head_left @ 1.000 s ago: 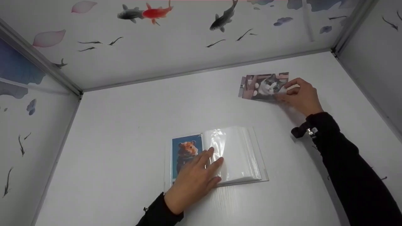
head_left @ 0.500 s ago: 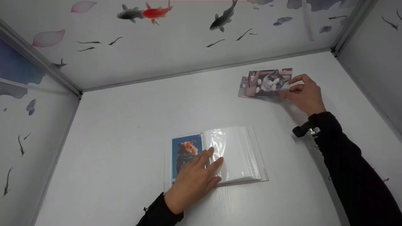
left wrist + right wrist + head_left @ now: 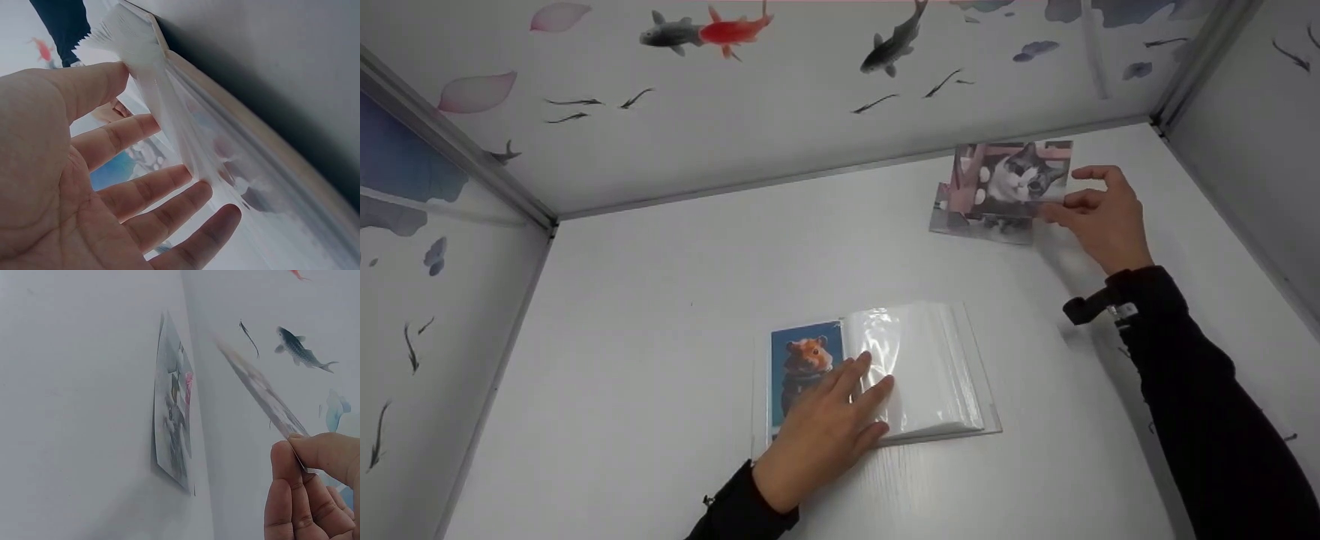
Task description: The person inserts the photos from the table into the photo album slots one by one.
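Pinching cat photo [image 3: 1011,176] by edge, R hand [image 3: 1114,217] prob. avoids smudging. L hand [image 3: 819,439] (spread, not gripping) prob. steadies album [image 3: 926,371], lower ctr.

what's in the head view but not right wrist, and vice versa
Only head: the open rectangular album with clear plastic pages, its blue hamster picture, and the left hand resting on the album. Only right wrist: the gap between the rectangular grey-and-pink paper cat photo and the mostly grey paper photo on the white table. Both: those photos, the table, the white fish-printed wall, and the right hand pinching the cat photo.
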Tool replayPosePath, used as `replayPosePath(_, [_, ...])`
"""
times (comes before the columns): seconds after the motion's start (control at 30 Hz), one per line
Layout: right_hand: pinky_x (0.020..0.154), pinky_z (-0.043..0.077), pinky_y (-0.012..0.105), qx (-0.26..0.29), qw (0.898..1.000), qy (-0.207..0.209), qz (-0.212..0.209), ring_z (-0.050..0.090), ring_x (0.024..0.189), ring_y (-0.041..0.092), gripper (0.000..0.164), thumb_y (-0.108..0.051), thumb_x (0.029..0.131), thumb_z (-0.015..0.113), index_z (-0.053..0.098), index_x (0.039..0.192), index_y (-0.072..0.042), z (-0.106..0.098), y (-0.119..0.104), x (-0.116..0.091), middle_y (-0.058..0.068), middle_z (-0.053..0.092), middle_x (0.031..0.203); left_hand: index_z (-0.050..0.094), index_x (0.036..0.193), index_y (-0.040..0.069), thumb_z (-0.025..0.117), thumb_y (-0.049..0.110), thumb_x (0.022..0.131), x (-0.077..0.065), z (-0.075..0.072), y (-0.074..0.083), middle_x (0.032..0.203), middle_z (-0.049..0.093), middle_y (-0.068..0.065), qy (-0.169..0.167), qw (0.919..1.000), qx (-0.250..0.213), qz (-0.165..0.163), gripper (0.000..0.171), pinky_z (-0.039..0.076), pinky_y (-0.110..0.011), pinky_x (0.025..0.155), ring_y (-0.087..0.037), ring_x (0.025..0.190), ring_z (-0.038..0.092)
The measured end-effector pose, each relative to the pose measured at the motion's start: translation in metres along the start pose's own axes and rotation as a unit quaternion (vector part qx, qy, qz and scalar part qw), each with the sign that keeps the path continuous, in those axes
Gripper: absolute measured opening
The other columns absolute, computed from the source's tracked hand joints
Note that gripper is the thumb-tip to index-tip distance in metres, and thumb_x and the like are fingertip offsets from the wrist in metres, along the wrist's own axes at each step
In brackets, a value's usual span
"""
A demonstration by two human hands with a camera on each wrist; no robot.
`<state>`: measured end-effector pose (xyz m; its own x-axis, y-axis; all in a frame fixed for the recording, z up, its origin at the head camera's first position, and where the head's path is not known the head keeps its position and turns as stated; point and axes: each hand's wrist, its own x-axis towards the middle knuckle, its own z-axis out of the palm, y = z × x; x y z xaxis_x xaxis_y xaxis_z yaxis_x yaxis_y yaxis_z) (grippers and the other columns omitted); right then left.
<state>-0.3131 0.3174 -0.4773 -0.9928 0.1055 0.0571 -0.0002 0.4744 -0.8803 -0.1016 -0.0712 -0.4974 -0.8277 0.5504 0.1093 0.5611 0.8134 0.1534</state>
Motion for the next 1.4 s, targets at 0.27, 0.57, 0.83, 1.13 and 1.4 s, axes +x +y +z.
replayPosePath(0.27, [0.074,0.052,0.012,0.034,0.999,0.021,-0.017,0.067,0.079,0.000,0.046,-0.034,0.089,0.076,0.066,0.120,-0.002,0.002,-0.002,0.000,-0.012,0.067,0.091,0.055,0.143,0.024,0.063,0.044,0.097,0.000,0.000,0.001,0.154,0.045,-0.012,-0.007,0.9999,-0.007,-0.005,0.051,0.055,-0.050,0.095,-0.031,0.136,0.053])
replayPosePath(0.57, [0.077,0.052,0.016,0.066,0.998,0.002,-0.003,0.067,0.086,0.008,0.037,-0.034,0.095,0.067,0.068,0.117,-0.004,0.007,-0.010,-0.009,-0.006,0.073,0.093,0.054,0.145,0.025,0.063,0.044,0.097,0.000,0.000,0.000,0.156,0.044,-0.011,-0.017,0.9998,-0.006,-0.007,0.052,0.055,-0.049,0.095,-0.030,0.137,0.052])
replayPosePath(0.83, [0.072,0.060,0.027,0.184,0.982,-0.030,-0.010,0.077,0.083,0.018,0.033,-0.025,0.099,0.062,0.053,0.120,-0.002,0.014,-0.027,-0.023,0.005,0.077,0.099,0.054,0.145,0.024,0.062,0.044,0.098,0.000,0.000,0.000,0.156,0.044,-0.011,-0.020,0.9998,-0.004,-0.007,0.052,0.055,-0.049,0.096,-0.030,0.138,0.051])
replayPosePath(1.13, [0.079,0.058,0.027,0.278,0.958,-0.053,-0.044,0.077,0.084,0.023,0.032,-0.015,0.096,0.066,0.052,0.119,0.002,0.025,-0.025,-0.026,0.018,0.074,0.087,0.056,0.143,0.022,0.066,0.042,0.096,0.000,0.001,0.000,0.153,0.047,-0.013,0.007,1.0000,-0.006,0.003,0.052,0.057,-0.048,0.091,-0.030,0.134,0.055])
replayPosePath(1.4, [0.082,0.058,0.025,0.243,0.965,-0.080,-0.056,0.076,0.088,0.017,0.038,-0.009,0.089,0.074,0.060,0.121,0.005,0.036,-0.031,-0.030,0.014,0.075,0.099,0.055,0.144,0.023,0.063,0.044,0.097,0.000,0.000,0.001,0.154,0.045,-0.013,-0.003,1.0000,-0.002,-0.003,0.052,0.057,-0.050,0.090,-0.030,0.136,0.053])
